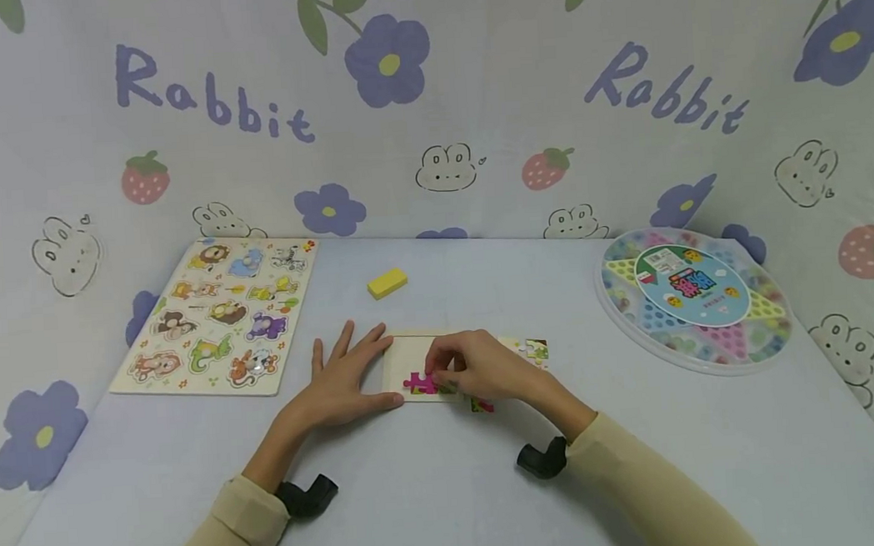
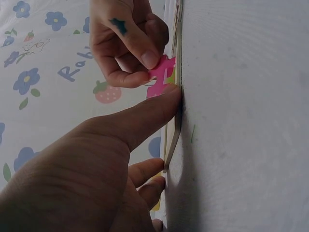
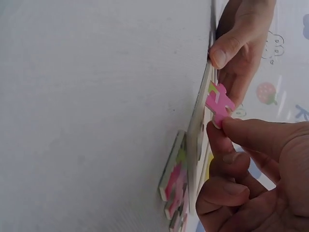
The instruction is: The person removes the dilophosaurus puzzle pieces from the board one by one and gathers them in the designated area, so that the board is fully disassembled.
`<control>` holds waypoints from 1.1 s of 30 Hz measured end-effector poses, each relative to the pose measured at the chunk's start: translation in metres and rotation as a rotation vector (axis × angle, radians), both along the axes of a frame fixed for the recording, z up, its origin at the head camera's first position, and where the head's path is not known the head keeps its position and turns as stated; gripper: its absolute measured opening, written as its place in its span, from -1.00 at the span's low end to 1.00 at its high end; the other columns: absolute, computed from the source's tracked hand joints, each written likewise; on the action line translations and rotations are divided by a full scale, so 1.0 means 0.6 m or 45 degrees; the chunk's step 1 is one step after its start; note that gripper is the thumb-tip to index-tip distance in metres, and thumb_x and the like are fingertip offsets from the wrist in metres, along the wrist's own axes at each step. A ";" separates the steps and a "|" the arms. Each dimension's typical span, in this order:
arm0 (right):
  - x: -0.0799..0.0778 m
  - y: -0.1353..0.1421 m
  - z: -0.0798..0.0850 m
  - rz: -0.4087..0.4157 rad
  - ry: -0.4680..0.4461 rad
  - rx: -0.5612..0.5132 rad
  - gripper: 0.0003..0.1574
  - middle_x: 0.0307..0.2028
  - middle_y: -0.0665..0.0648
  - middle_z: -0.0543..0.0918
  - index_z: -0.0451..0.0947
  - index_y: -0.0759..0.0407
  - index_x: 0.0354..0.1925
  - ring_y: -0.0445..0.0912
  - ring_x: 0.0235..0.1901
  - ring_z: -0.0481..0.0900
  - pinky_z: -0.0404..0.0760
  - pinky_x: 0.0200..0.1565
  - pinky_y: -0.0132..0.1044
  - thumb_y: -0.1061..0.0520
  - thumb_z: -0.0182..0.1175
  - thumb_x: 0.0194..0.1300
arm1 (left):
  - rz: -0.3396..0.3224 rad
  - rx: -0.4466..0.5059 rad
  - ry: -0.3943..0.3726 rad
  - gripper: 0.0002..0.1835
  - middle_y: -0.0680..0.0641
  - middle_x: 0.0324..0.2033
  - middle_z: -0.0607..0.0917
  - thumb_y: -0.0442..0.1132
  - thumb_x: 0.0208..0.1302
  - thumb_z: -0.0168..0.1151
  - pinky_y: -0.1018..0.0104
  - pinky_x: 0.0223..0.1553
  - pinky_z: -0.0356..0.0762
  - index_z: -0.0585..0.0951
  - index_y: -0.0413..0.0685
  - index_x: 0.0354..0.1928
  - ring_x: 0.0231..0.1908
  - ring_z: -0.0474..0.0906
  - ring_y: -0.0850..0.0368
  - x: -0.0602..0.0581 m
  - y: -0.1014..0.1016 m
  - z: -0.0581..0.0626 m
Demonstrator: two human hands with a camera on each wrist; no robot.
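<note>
A small pale wooden puzzle tray lies at the middle of the table. My left hand is spread at its left side, with the straight thumb touching the near left corner and fingertips by the far left corner. Between thumb and index finger, my right hand pinches a pink jigsaw piece, held over the tray's near part. In the left wrist view the piece stands tilted, close to the left thumb. A loose jigsaw piece rests at the tray's near right. The right hand partly covers the tray.
More jigsaw pieces lie right of the tray. Beyond it is a yellow block. An animal puzzle board lies at left, and a round game box at right. A patterned cloth hangs behind.
</note>
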State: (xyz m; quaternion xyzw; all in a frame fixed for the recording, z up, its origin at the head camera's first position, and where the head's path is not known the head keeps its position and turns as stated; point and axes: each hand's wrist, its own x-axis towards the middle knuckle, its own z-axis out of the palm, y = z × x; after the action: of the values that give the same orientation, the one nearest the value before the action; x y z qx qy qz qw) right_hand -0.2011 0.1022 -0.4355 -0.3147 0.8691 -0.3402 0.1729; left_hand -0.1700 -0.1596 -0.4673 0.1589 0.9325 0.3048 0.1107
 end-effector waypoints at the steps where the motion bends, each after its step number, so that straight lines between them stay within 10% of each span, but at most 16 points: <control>1: 0.000 0.000 -0.001 -0.006 0.002 0.003 -0.92 -0.27 -0.03 0.75 0.70 0.04 -0.10 -0.18 -0.39 0.53 0.52 -0.29 -0.42 0.18 0.34 0.46 | -0.001 0.001 0.000 0.00 -0.04 0.72 0.09 0.20 0.24 0.47 -0.51 0.56 -0.69 0.28 0.05 0.64 0.73 -0.39 -0.28 -0.001 0.000 -0.001; 33: 0.038 0.146 0.025 -0.172 -0.105 -0.003 -0.90 -0.26 -0.02 0.73 0.71 0.00 -0.12 -0.10 -0.27 0.59 0.60 -0.24 -0.41 0.17 0.39 0.41 | -0.003 0.005 0.005 -0.01 -0.04 0.72 0.08 0.18 0.24 0.47 -0.49 0.56 -0.69 0.29 0.02 0.63 0.73 -0.39 -0.28 0.000 0.000 -0.002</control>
State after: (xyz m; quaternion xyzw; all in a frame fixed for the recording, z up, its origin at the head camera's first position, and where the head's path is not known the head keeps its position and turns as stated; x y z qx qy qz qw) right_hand -0.1786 0.1900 -0.4204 -0.2413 0.8801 -0.3647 0.1848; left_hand -0.1699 -0.1595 -0.4686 0.1610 0.9319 0.3063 0.1089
